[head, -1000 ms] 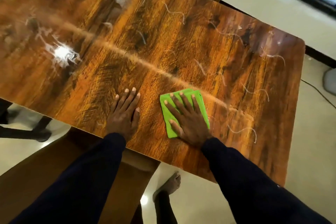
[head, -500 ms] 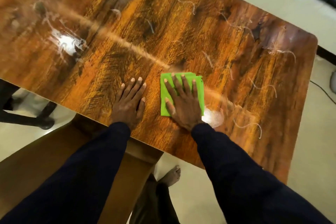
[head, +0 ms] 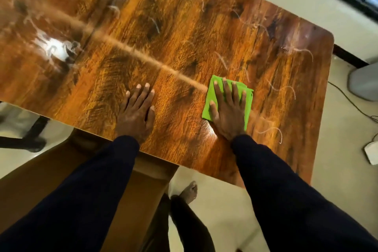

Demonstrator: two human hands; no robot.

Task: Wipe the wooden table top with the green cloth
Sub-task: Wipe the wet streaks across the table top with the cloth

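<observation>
Nearest the camera, two dark sleeves [head: 286, 200] reach up from 6 o'clock, and a bare foot [head: 189, 191] stands on the pale floor [head: 214, 210] below the desk edge. A brown chair [head: 141, 186] sits under the near edge at about 7 o'clock.

The left hand [head: 137, 111] lies flat on the wooden desk [head: 184, 37], palm down, fingers straight and close together, its grip released and holding nothing. It rests in much the same spot as half a second ago.

The right hand [head: 228, 111] presses flat on the green cloth [head: 248, 104], fingers spread over it, grip open rather than clenched; the cloth is pinned under the palm, not grasped. Compared with the earlier frame, this hand and cloth have slid toward 3 o'clock, so the gap between the two hands is wider. The shiny glare patch [head: 208, 132] that lay at the right of the wrist now shows at its left, at 9 o'clock from the wrist.

The folded cloth lies on the near right part of the desk, at 3 o'clock from the left hand, well apart from it.

Farther out, pale curly streaks [head: 286, 90] mark the wood around 1 to 3 o'clock of the cloth, and a bright smear [head: 55, 48] sits at 10 o'clock. No containers are visible.
</observation>
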